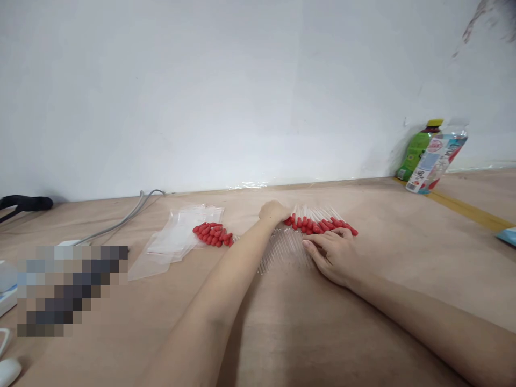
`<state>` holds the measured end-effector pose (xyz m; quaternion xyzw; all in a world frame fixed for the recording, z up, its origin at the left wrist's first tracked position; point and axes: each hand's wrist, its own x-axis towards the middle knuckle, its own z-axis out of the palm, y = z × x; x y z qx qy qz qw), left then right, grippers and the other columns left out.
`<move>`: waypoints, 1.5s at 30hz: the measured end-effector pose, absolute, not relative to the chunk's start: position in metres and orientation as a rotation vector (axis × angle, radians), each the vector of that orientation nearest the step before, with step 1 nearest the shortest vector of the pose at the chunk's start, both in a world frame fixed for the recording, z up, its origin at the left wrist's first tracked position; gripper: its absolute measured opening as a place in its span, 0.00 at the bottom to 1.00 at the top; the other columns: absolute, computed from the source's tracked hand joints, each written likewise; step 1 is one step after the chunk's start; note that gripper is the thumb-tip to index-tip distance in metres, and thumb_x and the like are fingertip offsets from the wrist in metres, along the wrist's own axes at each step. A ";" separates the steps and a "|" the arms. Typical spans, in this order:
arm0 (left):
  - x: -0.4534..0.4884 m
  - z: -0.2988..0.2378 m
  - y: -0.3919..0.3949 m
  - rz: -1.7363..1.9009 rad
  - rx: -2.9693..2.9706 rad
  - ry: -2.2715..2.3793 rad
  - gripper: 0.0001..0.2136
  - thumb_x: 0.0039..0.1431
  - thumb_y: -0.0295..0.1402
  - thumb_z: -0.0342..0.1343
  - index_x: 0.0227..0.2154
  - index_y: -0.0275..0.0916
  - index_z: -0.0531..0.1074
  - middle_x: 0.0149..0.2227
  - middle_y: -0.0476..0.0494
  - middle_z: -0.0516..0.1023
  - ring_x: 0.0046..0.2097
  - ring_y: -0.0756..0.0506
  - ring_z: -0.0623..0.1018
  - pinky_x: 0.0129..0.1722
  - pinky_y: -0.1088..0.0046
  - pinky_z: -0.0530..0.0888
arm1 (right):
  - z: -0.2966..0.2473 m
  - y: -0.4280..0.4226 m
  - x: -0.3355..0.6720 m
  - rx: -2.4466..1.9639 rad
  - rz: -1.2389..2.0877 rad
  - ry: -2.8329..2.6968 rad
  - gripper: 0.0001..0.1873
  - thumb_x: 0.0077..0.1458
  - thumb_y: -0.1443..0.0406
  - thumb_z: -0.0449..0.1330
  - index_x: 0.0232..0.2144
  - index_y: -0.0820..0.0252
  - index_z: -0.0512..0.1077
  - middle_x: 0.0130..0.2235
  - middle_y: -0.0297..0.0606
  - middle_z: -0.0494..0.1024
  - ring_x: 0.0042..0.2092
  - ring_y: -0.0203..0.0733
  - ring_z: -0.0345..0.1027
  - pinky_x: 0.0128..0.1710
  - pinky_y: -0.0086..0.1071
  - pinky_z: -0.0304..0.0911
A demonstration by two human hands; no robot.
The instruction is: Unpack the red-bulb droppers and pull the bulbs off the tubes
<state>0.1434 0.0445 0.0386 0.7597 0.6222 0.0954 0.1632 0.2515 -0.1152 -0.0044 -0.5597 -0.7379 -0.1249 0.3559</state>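
Several droppers (316, 223) with red rubber bulbs and thin pale tubes lie side by side, their tubes pointing to the wall. In front of them is a row of thin clear tubes (278, 250). My left hand (274, 211) reaches over the row to the left end of the red bulbs; its fingers are hidden behind the hand. My right hand (332, 251) rests at the right of the clear tubes, thumb and fingers apart, fingertips by the red bulbs. More red bulbs (212, 235) lie left of my left forearm.
Clear plastic bags (169, 242) lie under and beside the left bulbs. Two bottles, a green one (416, 153) and a clear labelled one (437, 164), lean by the wall at right. A grey cable (121, 223) and a black object (28, 203) are at left.
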 end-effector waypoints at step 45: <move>0.012 0.007 -0.075 1.240 2.928 0.751 0.03 0.55 0.32 0.54 0.31 0.39 0.71 0.31 0.48 0.76 0.36 0.47 0.71 0.41 0.66 0.63 | -0.003 -0.116 0.225 -1.031 -0.412 -2.167 0.11 0.55 0.62 0.53 0.39 0.53 0.72 0.44 0.37 0.73 0.48 0.43 0.62 0.54 0.47 0.45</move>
